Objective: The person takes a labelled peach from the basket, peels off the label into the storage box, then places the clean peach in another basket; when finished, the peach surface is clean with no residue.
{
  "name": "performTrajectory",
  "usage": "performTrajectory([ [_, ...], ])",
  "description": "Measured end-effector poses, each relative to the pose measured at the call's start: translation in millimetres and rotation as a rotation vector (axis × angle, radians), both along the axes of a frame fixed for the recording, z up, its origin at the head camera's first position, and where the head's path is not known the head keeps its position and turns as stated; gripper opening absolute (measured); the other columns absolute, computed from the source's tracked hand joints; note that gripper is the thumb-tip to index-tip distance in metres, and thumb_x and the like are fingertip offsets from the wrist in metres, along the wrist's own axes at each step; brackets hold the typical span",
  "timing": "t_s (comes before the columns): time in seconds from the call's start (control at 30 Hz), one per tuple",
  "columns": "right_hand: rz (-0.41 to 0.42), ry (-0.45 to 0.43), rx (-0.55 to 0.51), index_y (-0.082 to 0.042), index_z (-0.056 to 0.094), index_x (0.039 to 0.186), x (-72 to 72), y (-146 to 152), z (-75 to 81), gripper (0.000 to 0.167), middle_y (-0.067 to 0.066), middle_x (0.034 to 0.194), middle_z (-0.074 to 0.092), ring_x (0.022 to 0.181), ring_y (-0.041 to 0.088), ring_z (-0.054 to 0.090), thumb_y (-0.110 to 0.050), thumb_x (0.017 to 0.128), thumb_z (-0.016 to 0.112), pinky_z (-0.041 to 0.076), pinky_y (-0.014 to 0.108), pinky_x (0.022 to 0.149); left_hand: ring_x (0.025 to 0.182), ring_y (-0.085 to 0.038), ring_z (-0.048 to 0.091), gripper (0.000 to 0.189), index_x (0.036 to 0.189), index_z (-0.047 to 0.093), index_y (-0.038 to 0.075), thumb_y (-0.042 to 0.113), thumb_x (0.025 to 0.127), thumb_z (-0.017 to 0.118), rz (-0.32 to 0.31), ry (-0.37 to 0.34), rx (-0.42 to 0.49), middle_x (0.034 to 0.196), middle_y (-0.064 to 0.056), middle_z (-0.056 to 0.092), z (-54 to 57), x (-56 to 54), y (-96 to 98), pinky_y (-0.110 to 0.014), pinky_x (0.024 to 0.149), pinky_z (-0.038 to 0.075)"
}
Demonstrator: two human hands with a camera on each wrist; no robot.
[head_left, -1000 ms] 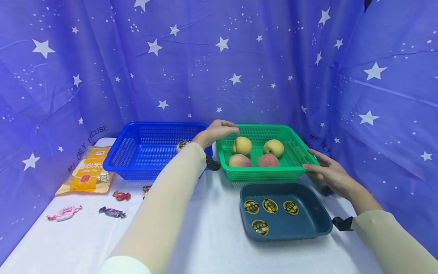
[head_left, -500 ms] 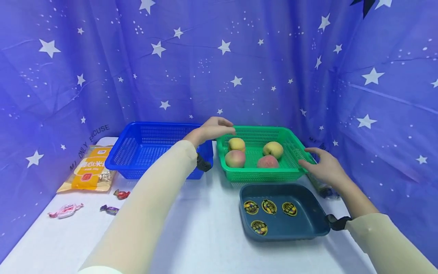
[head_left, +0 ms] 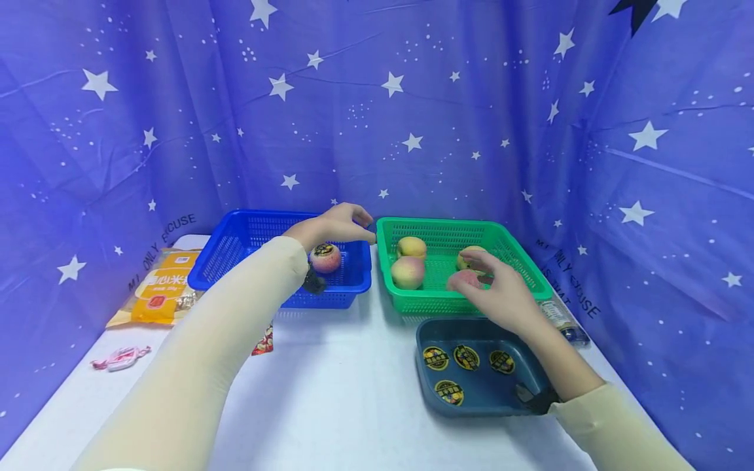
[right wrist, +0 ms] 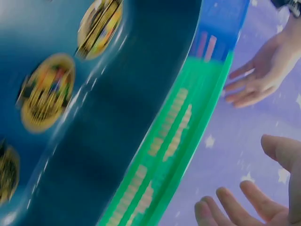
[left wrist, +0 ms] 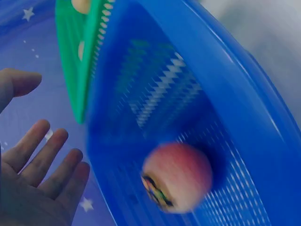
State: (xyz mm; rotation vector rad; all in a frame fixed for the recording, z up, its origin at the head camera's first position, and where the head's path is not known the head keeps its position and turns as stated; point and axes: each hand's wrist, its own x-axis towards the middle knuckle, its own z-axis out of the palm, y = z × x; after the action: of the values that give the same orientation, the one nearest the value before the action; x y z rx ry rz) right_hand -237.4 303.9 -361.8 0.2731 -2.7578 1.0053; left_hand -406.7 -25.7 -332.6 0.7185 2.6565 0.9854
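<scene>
My left hand (head_left: 334, 226) reaches across the right part of the blue basket (head_left: 203, 280), fingers loosely bent and holding nothing. Below it in that basket lies a pinkish peach (head_left: 326, 260) with a black and gold sticker, seen closer in the left wrist view. My right hand (head_left: 501, 294) hovers at the front of the green basket (head_left: 424, 304), thumb and fingers apart; the right wrist view shows it bare. It partly covers a red peach (head_left: 462, 280) and a yellow peach (head_left: 468, 258). Two more peaches (head_left: 408, 272) sit at the basket's left.
A dark blue tray (head_left: 421, 379) with several round stickers (head_left: 466, 357) stands before the green basket. At left are a yellow snack bag (head_left: 161, 288), a pink candy (head_left: 122, 358) and a red wrapper (head_left: 265, 341). A clear packet (head_left: 564, 322) lies at right.
My left hand has moved left from the green basket to over the blue one, uncovering the stickered peach. My right hand has left the green basket's right rim and moved left over its front.
</scene>
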Motion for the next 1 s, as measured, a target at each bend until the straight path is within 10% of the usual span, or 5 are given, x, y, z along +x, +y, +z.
performTrajectory([
  [0.37, 0.093, -0.053, -0.180, -0.019, 0.054, 0.161, -3.1, -68.1, -6.5, 0.067, 0.011, 0.155, 0.063, 0.140, 0.036, 0.067, -0.030, 0.101, 0.084, 0.059, 0.054, 0.116, 0.154, -0.038, 0.052, 0.083, 0.163, 0.050, 0.006, 0.041, 0.095, 0.082, 0.070, -0.093, -0.163, 0.166, -0.017, 0.054, -12.8, -9.9, -32.2, -0.056, 0.130, 0.045],
  [0.6, -0.017, -0.166, -0.177, -0.020, 0.051, 0.164, -2.0, -126.5, -14.5, 0.075, 0.011, 0.163, 0.059, 0.141, 0.034, 0.067, -0.038, 0.100, 0.085, 0.064, 0.055, 0.107, 0.160, -0.043, 0.043, 0.092, 0.168, 0.045, 0.015, 0.050, 0.092, 0.083, 0.136, -0.235, -0.261, 0.174, -0.014, 0.045, -15.5, -16.2, -42.3, -0.065, 0.132, 0.040],
  [1.0, -0.122, -0.149, -0.191, -0.011, 0.041, 0.170, -6.9, -191.1, -41.4, 0.079, 0.021, 0.161, 0.061, 0.143, 0.041, 0.066, -0.044, 0.105, 0.073, 0.058, 0.061, 0.115, 0.158, -0.045, 0.045, 0.079, 0.162, 0.051, 0.011, 0.040, 0.096, 0.084, 0.206, -0.468, 0.018, 0.174, -0.017, 0.042, -36.1, -26.4, -62.5, -0.063, 0.119, 0.056],
])
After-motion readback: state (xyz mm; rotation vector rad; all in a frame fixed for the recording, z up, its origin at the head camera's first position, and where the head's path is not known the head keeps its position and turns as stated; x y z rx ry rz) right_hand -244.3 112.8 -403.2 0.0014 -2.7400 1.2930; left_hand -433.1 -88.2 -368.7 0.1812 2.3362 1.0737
